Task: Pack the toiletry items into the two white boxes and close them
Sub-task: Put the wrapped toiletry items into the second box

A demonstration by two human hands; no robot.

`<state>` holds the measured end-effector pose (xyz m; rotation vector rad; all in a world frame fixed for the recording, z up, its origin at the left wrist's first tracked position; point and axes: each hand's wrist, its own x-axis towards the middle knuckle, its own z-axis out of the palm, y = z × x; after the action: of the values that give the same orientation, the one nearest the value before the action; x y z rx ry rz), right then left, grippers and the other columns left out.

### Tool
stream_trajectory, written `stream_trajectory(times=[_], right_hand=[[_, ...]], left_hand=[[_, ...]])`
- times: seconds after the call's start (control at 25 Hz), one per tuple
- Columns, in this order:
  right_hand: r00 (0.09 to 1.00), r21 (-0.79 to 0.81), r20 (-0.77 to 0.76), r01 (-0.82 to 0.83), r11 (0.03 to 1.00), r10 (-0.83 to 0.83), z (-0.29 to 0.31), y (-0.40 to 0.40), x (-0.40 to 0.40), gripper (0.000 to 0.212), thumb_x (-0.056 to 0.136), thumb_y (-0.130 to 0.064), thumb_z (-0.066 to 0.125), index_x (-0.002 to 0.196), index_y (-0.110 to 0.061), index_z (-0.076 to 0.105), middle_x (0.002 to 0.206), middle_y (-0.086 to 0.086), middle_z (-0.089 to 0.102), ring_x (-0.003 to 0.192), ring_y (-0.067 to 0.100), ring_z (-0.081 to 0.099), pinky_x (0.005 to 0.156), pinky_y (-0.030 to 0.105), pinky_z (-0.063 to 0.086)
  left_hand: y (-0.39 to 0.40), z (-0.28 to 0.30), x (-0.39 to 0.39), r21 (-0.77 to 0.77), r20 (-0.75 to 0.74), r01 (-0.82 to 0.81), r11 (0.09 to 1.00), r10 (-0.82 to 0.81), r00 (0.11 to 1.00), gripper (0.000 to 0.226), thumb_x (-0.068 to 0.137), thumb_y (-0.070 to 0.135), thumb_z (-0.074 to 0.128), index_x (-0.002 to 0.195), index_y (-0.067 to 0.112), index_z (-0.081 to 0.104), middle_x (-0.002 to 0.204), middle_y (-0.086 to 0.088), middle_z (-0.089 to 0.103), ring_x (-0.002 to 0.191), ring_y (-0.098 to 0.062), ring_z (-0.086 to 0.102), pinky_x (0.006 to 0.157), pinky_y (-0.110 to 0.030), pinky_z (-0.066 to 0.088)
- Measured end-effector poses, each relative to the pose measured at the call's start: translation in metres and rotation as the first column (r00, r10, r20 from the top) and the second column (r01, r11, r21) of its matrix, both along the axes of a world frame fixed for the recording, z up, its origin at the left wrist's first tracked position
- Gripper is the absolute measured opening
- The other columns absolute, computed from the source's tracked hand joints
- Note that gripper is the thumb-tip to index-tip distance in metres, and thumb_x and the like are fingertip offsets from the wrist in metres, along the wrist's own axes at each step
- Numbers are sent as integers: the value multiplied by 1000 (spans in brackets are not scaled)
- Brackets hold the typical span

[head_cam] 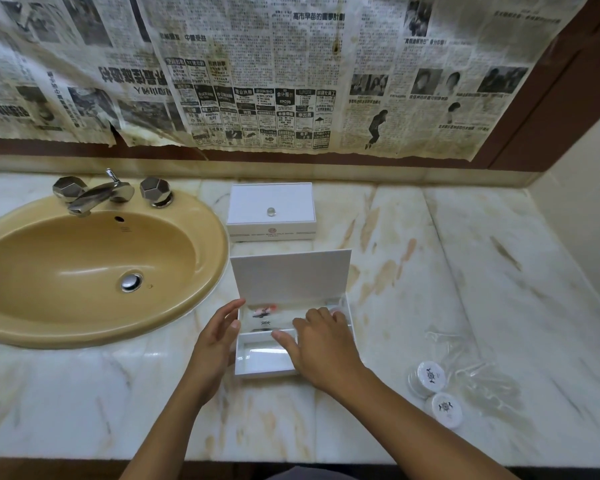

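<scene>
Marble counter (430, 271), open box (293, 327) lying between relaxed left hand (215, 344) and right hand (321, 344) (fingers spread, holding nothing), sink (84, 268) crowding left.

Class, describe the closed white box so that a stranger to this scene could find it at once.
Start at the yellow sink on the marble counter. Just right of its rim, near the back wall, sits the closed white box. Unlike the open box in front, its lid lies flat, showing a small clear knob.
</scene>
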<state>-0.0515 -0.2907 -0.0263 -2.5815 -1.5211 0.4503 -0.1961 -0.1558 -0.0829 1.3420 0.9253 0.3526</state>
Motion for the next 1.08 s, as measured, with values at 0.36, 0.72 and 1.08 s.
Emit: stream_trajectory(times=[0.36,0.72,1.08], right_hand=[[970,478,14,207,854,-243,14,-59,35,22,79,-22,56,97,-23,68,93,-3,65,88,21,58,76,34,43],[951,-388,72,305,870,-301,-7,-120,78,47,84,-33,56,129,-30,41,124,-3,48,118,20,42,95,36,31],[967,-388,143,249,887,-209,-29,-125,77,43,79,-8,48,118,-24,41,108,-1,49,97,19,54,92,36,33]], left_hand=[[1,-1,-1,5,-35,0,1000,1,999,32,106,30,48,125,53,60,146,7,53,140,-31,45,100,-53,50],[3,-8,-3,-17,-18,0,1000,0,1000,32,107,30,47,126,52,60,146,-3,54,139,-33,47,103,-60,48],[-1,-5,-2,-23,-6,-8,1000,8,1000,32,106,29,46,125,52,61,146,-1,54,140,-30,46,100,-49,51]])
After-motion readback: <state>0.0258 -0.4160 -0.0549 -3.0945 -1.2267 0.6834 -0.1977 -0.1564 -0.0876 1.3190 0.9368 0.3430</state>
